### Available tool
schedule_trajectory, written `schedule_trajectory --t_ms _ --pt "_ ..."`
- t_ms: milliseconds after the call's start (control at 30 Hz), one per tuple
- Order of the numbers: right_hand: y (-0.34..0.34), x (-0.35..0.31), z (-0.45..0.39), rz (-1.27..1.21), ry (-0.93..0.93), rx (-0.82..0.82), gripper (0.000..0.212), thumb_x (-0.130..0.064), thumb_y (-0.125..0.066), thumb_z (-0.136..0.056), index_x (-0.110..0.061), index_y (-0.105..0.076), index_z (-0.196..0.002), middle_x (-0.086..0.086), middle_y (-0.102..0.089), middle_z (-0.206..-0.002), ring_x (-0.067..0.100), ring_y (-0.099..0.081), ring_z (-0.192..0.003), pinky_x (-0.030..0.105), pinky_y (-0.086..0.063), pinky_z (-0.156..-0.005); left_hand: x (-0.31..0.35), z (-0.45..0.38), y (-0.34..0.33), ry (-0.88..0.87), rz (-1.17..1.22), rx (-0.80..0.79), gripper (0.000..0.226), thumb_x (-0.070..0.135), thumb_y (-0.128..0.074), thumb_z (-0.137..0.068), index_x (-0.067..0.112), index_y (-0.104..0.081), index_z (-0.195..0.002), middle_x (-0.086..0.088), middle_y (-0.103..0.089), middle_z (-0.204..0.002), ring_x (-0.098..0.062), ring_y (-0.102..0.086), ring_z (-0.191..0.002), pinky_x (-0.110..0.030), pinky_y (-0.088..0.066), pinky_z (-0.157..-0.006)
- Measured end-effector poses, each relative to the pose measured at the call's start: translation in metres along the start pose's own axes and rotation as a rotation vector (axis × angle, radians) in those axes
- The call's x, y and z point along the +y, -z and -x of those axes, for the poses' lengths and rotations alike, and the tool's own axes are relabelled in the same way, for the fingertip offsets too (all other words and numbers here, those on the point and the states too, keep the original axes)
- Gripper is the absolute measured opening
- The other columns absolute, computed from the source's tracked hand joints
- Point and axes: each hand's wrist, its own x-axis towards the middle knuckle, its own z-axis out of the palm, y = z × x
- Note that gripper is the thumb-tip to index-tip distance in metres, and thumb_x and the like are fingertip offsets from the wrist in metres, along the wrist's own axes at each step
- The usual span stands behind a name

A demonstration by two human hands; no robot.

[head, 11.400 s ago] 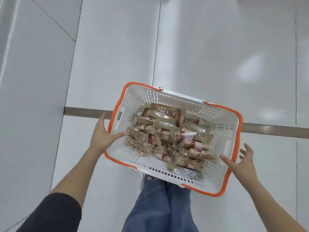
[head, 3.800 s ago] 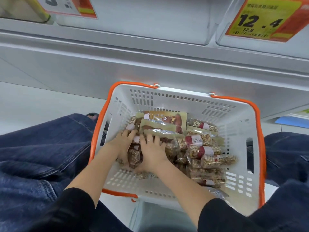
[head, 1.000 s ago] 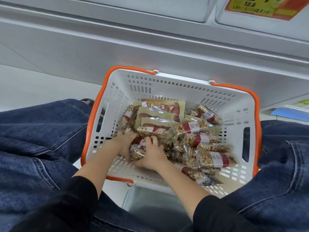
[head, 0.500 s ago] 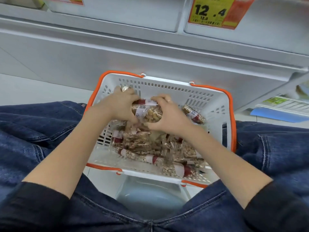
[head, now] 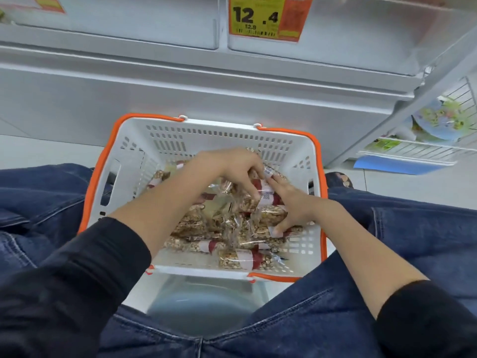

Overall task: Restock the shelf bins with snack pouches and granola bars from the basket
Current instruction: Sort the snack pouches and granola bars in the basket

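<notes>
The white basket with an orange rim stands on the floor between my knees. Loose granola bars in clear wrappers with red-and-white bands fill it, with a pale snack pouch half buried among them. My left hand reaches across the pile, and its curled fingers grip a bunch of bars at the far right. My right hand clasps the same bunch from the right, fingers on top and thumb underneath. The shelf bins sit above, and their insides are hidden.
A yellow and orange price tag reading 12.4 hangs on the bin front. A wire rack with colourful packs stands at the right. My jeans-clad legs flank the basket, and a grey shelf base runs behind it.
Both hands have come down from holding a bundle above the basket's far side. They now sit lower and further right, on bars in the pile.
</notes>
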Motion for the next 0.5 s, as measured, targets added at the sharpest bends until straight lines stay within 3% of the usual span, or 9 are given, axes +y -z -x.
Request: schedule_trajectory --t_ms 100,167,233,333,367,433,500 --pt "0.020 0.000 0.005 -0.053 -0.051 -0.043 0.122 -0.051 -0.078 -0.070 -0.036 0.013 -0.150 -0.006 0.020 -0.158 0.020 0.003 -0.147 0.042 -0.014 -0.119 0.003 -0.010 -0.001 -0.002 0.180 0.042 0.008 0.028 -0.071 -0.082 0.030 -0.072 -0.089 0.004 -0.068 -0.114 -0.011 -0.061 -0.093 -0.020 -0.045 -0.076" --pt "0.039 -0.001 0.013 -0.153 -0.089 0.001 0.102 -0.046 -0.074 -0.077 -0.028 -0.007 -0.152 -0.002 -0.003 -0.161 0.021 -0.014 -0.146 0.036 -0.021 -0.114 0.009 -0.019 -0.007 0.006 0.315 0.082 0.023 0.007 -0.067 -0.083 0.029 -0.073 -0.079 0.006 -0.068 -0.116 -0.006 -0.060 -0.100 -0.020 -0.046 -0.085" --pt "0.054 0.001 0.019 -0.221 -0.158 0.169 0.087 -0.037 -0.072 -0.082 -0.021 -0.021 -0.150 0.005 -0.025 -0.156 0.024 -0.032 -0.139 0.033 -0.032 -0.106 0.012 -0.026 -0.015 0.029 0.533 0.078 0.027 -0.005 -0.065 -0.081 0.019 -0.075 -0.083 0.006 -0.067 -0.117 -0.003 -0.058 -0.108 -0.020 -0.044 -0.094" --pt "0.061 0.003 0.015 -0.256 -0.179 0.476 0.076 -0.017 -0.063 -0.089 -0.017 -0.019 -0.150 0.013 -0.036 -0.148 0.031 -0.049 -0.122 0.032 -0.042 -0.085 0.008 -0.026 -0.031 0.091 0.923 0.214 0.020 -0.007 -0.063 -0.081 0.010 -0.073 -0.082 0.004 -0.069 -0.112 -0.009 -0.062 -0.108 -0.024 -0.049 -0.093" --pt "0.058 0.000 0.011 -0.274 -0.147 0.554 0.072 -0.014 -0.060 -0.090 -0.018 -0.019 -0.150 0.013 -0.035 -0.149 0.031 -0.048 -0.123 0.031 -0.042 -0.087 0.003 -0.023 -0.035 0.149 1.026 0.323 0.019 -0.008 -0.061 -0.082 0.008 -0.071 -0.079 0.002 -0.070 -0.109 -0.011 -0.063 -0.106 -0.025 -0.051 -0.090" --pt "0.046 -0.007 -0.002 -0.261 -0.026 0.610 0.066 -0.023 -0.056 -0.093 -0.023 -0.023 -0.149 0.008 -0.026 -0.155 0.027 -0.032 -0.138 0.038 -0.034 -0.107 -0.011 -0.011 -0.041 0.303 1.055 0.555 0.022 -0.009 -0.059 -0.084 0.009 -0.070 -0.076 -0.001 -0.071 -0.101 -0.013 -0.065 -0.099 -0.028 -0.053 -0.088" --pt "0.023 -0.015 -0.019 -0.108 0.087 0.450 0.062 -0.044 -0.047 -0.095 -0.032 -0.020 -0.150 0.000 -0.010 -0.160 0.025 -0.013 -0.146 0.048 -0.021 -0.116 -0.031 0.008 -0.047 0.428 0.969 0.710 0.026 -0.010 -0.055 -0.085 0.010 -0.069 -0.077 -0.003 -0.070 -0.097 -0.015 -0.065 -0.093 -0.034 -0.053 -0.089"
